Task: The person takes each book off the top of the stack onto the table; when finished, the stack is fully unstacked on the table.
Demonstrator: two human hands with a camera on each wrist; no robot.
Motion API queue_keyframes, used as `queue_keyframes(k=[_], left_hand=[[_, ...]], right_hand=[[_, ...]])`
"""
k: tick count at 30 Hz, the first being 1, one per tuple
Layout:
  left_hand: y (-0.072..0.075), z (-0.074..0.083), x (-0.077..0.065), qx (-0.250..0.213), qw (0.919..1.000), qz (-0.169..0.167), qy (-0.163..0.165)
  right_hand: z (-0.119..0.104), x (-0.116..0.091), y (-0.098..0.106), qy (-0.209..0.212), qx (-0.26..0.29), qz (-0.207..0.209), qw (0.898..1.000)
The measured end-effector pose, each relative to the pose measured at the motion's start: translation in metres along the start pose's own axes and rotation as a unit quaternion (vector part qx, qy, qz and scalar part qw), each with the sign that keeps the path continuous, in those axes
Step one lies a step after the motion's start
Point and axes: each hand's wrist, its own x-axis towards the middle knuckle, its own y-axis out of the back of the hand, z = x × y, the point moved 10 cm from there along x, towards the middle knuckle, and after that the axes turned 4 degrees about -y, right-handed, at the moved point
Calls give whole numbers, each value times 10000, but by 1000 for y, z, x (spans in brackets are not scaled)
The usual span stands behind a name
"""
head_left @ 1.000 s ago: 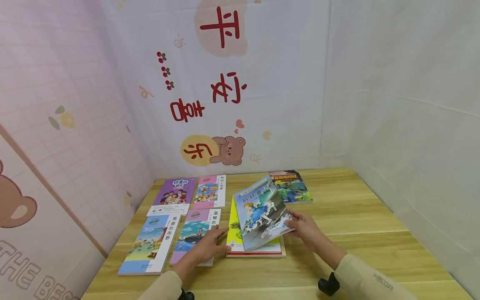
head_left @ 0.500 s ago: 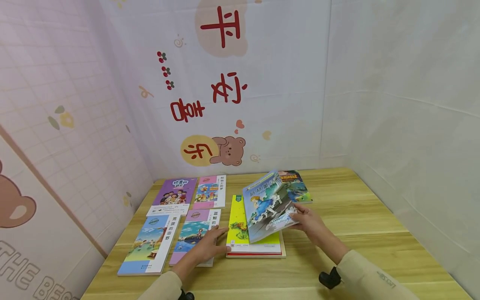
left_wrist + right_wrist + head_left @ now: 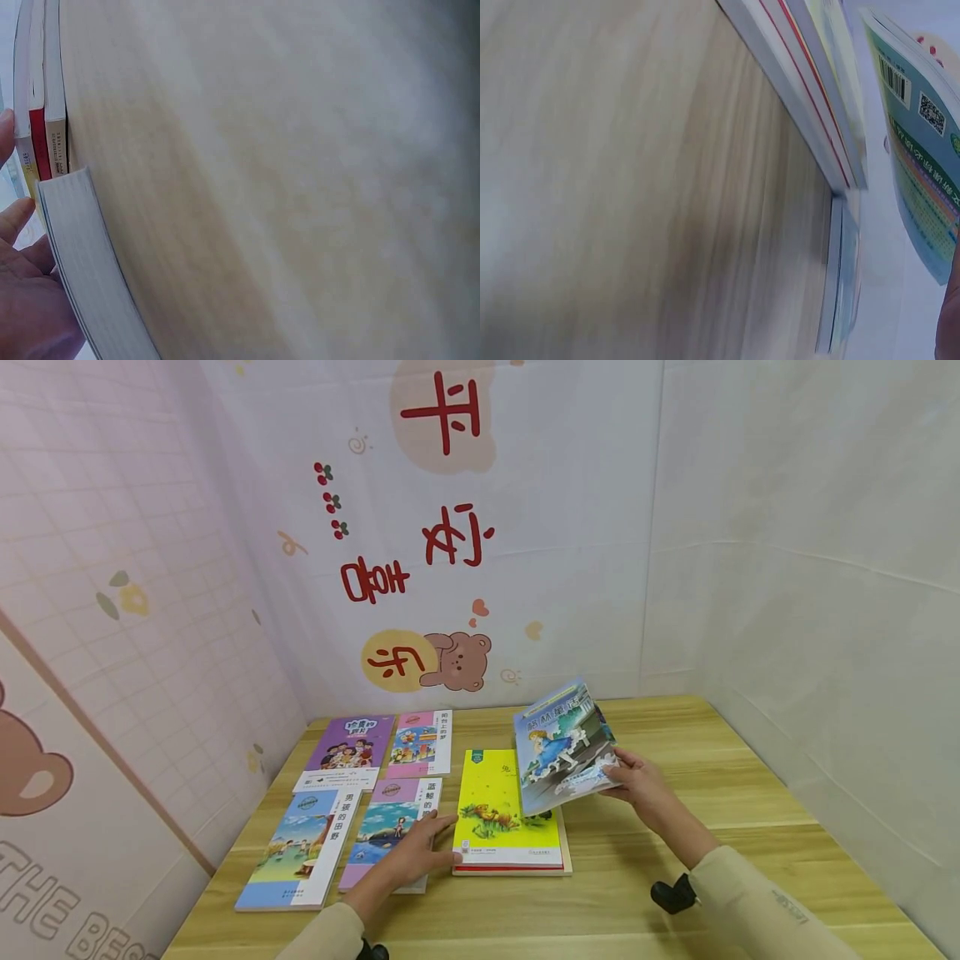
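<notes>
My right hand [image 3: 641, 785] grips a blue picture book [image 3: 558, 743] by its lower right edge. The book is raised and tilted over a stack, and its barcoded back cover [image 3: 911, 169] shows in the right wrist view. Beneath it lies the stack, topped by a yellow book [image 3: 480, 797], with red and pale edges below. Fingertips of my left hand [image 3: 416, 852] rest against the stack's left side, fingers loosely extended. That hand lies over a purple-and-teal book [image 3: 386, 822] and partly covers it. In the left wrist view, the thick page block [image 3: 90, 262] of a book stands beside the hand.
Left on the wooden table [image 3: 712, 827] lie a blue-and-white book [image 3: 296, 852], a purple book [image 3: 352, 743] and a pink book [image 3: 420, 743]. Printed cloth walls [image 3: 570, 568] enclose the back and sides. The raised book hides the far-right area behind it.
My right hand has lifted the blue book off the stack and carried it right and away from me, uncovering more of the yellow cover. My left hand has stayed in place.
</notes>
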Motion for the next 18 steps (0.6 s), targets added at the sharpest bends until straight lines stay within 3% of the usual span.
queue_keyframes(k=[18], left_hand=[[0,-3,2,-77,10000,-10,-61]], right_hand=[[-30,1,72,218,109,477,9986]])
